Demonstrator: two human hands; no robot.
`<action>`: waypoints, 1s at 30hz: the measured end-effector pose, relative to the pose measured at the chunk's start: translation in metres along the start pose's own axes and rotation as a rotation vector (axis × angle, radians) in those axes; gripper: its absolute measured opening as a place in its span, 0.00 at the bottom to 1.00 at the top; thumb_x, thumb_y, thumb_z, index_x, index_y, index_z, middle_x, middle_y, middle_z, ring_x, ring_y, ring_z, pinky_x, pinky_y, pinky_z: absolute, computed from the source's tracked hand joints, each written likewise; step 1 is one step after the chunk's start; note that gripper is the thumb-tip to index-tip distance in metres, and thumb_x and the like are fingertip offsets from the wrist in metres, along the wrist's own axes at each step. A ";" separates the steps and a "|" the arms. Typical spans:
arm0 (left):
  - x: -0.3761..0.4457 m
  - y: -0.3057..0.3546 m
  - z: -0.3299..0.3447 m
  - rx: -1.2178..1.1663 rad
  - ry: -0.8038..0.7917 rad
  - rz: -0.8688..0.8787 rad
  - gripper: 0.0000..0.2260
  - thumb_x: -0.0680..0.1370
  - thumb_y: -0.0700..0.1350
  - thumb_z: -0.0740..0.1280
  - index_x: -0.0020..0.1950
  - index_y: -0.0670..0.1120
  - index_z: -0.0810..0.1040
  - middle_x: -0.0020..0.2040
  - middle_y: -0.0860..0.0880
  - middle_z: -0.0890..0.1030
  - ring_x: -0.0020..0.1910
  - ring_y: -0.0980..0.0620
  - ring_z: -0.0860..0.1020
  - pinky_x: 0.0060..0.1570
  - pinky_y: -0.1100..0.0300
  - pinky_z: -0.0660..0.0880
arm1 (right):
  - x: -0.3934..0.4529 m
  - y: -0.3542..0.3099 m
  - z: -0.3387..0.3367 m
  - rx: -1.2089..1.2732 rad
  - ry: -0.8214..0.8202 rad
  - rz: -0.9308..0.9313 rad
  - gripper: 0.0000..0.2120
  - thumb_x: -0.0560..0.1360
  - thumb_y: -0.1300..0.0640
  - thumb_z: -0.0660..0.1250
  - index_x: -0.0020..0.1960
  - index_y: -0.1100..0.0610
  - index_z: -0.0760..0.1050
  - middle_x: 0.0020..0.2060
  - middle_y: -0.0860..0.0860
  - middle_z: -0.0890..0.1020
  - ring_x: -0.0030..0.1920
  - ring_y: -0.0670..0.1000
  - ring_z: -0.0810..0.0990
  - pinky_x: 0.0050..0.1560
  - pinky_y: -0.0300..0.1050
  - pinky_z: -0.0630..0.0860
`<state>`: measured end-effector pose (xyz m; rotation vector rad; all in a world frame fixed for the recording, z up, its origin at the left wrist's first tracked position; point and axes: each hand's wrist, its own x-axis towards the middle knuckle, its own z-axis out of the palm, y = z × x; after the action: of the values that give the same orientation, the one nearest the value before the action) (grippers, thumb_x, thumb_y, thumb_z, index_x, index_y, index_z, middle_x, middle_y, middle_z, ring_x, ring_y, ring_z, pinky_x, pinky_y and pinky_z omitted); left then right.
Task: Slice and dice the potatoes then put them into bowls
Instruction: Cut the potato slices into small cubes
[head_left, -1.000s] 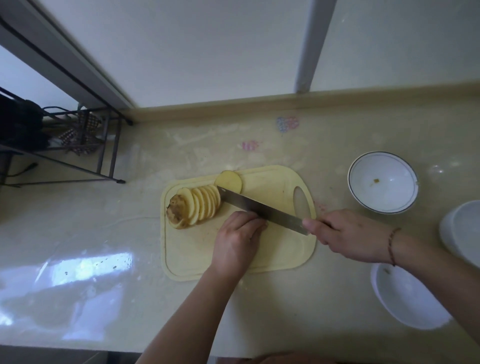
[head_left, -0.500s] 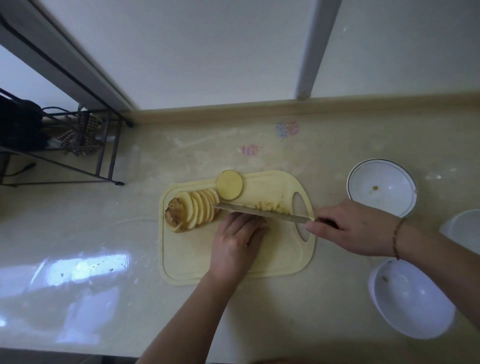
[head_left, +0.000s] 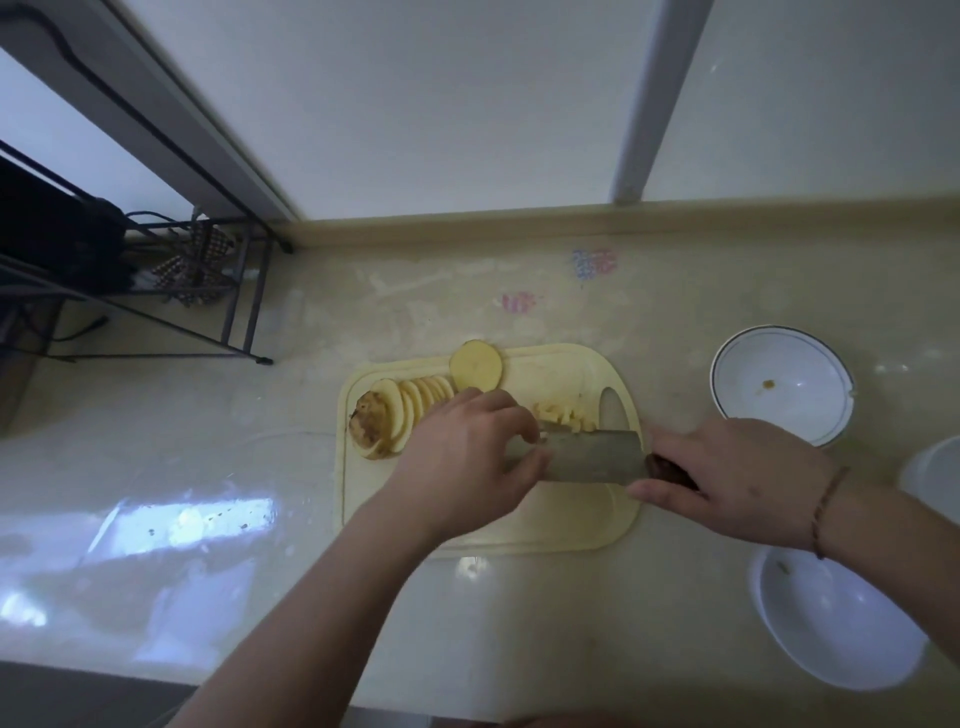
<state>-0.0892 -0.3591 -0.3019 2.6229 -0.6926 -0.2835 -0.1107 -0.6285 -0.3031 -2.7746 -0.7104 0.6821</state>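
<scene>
Head view. The right hand (head_left: 737, 480) is gripping the dark handle of a broad cleaver (head_left: 595, 457), fingers wrapped closed around it, with the blade lying nearly flat over the pale yellow cutting board (head_left: 561, 525). The left hand (head_left: 467, 457) is resting on the blade's far end, fingers curled together and pressing at its edge; whether they are pinching anything beneath cannot be told. Just beyond the blade, between the two hands, a small heap of diced potato (head_left: 563, 415) is lying on the board. Beside the left hand's knuckles, a fanned row of potato slices (head_left: 400, 410) is leaning against a skin-covered end piece, and one round slice (head_left: 475, 366) is lying at the board's far edge. Beyond the right hand a rimmed white bowl (head_left: 784, 384) is standing on the counter (head_left: 156, 467); nearer than its wrist, a second white bowl (head_left: 841, 623) is sitting.
</scene>
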 end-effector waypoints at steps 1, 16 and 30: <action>0.002 -0.002 0.003 -0.007 -0.062 -0.019 0.15 0.78 0.59 0.63 0.51 0.52 0.84 0.50 0.55 0.82 0.48 0.51 0.78 0.47 0.51 0.79 | 0.000 -0.003 -0.002 -0.045 -0.024 -0.010 0.40 0.66 0.24 0.28 0.50 0.47 0.68 0.30 0.43 0.67 0.32 0.45 0.68 0.36 0.43 0.71; 0.036 -0.002 0.022 -0.149 -0.124 -0.030 0.07 0.79 0.47 0.71 0.55 0.47 0.84 0.50 0.51 0.80 0.51 0.52 0.76 0.50 0.56 0.76 | 0.010 -0.010 0.002 -0.181 0.029 -0.149 0.48 0.64 0.26 0.24 0.66 0.54 0.60 0.48 0.49 0.80 0.42 0.55 0.80 0.39 0.49 0.74; 0.036 -0.025 0.012 -0.138 0.133 0.019 0.03 0.77 0.40 0.72 0.50 0.45 0.84 0.44 0.50 0.79 0.44 0.51 0.75 0.44 0.59 0.73 | -0.006 -0.034 -0.014 -0.199 0.112 -0.183 0.25 0.74 0.30 0.41 0.43 0.47 0.66 0.37 0.48 0.79 0.37 0.51 0.80 0.30 0.46 0.66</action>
<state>-0.0516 -0.3620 -0.3268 2.4766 -0.6296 -0.1447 -0.1221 -0.6035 -0.2783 -2.8472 -1.0442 0.4382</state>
